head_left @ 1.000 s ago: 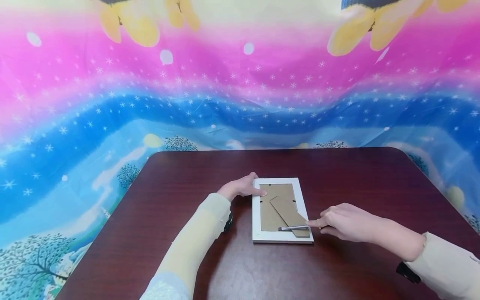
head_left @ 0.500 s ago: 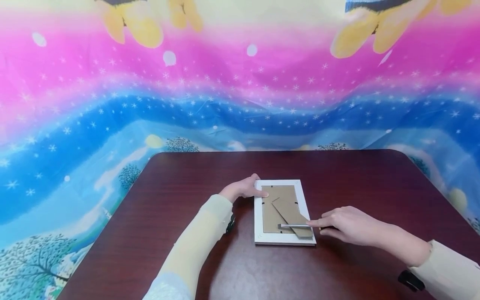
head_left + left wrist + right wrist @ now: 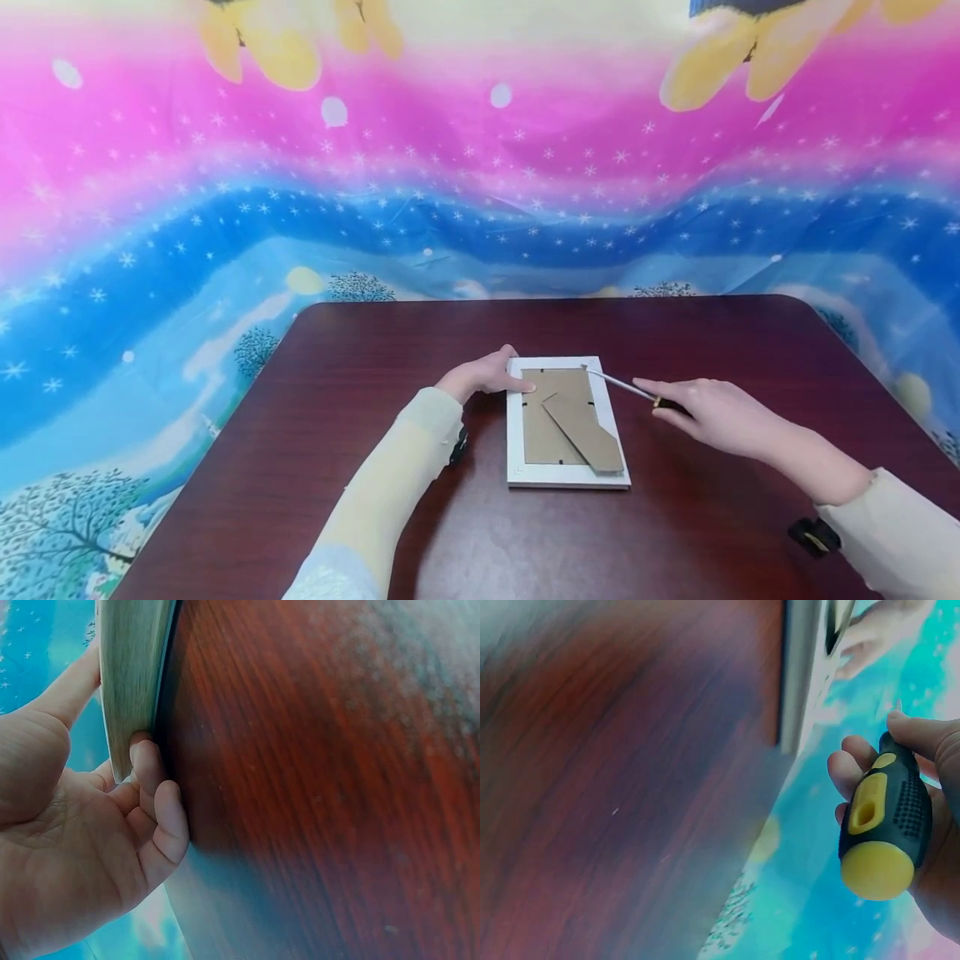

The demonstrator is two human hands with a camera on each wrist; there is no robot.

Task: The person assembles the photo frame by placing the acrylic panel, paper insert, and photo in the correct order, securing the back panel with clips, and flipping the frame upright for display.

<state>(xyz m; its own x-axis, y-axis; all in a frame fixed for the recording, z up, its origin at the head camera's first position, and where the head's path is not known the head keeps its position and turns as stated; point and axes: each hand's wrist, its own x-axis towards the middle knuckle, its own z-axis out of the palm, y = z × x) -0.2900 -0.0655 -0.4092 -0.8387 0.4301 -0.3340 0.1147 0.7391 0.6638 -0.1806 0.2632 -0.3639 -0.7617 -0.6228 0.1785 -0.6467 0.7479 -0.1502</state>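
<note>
A white picture frame (image 3: 515, 442) lies face down on the table, with its brown backing board (image 3: 536, 437) and folded stand leg (image 3: 588, 433) on top. My left hand (image 3: 487, 373) grips its far left corner, thumb on the upper face. In the left wrist view, fingers (image 3: 146, 761) of that hand curl at the underside of the frame's edge (image 3: 135, 667). My right hand (image 3: 723, 417) holds a screwdriver (image 3: 622, 385) by its black and yellow handle (image 3: 877, 870). The screwdriver's tip is at the far right corner of the backing; contact is unclear.
The dark reddish-brown table (image 3: 360, 417) extends on all sides of the frame. Behind it hangs a colourful patterned cloth (image 3: 465, 183). Small black bent tabs sit along the edges of the backing.
My right hand has swung the screwdriver from across the stand leg at the near end up to the far right corner. My left hand has kept its grip, and the frame stays in place.
</note>
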